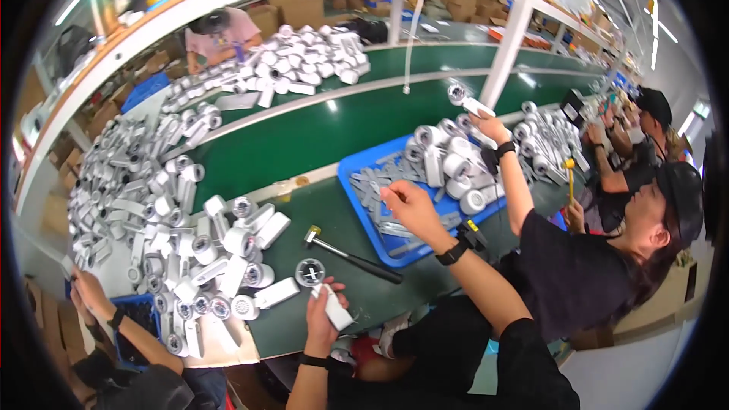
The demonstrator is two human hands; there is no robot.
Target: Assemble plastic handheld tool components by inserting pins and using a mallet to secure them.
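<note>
My left hand (323, 317) grips the white handle of a small hand-held device (328, 300), whose round grilled head (310, 272) rests on the green table (304, 144). My right hand (408, 203) reaches over the blue tray (357, 167) with its fingertips pinched on a small grey strip (386, 193) from the heap of grey strips (376, 178). A black watch sits on my right wrist. Between my hands lies a small hammer (351, 257) with a black handle.
A big heap of white devices (175, 228) covers the table's left side, with another pile (311, 57) farther back. More lie in the blue tray's far end (448, 163). A co-worker in black at the right lifts one (465, 99). Another person's hand (87, 288) works at the lower left.
</note>
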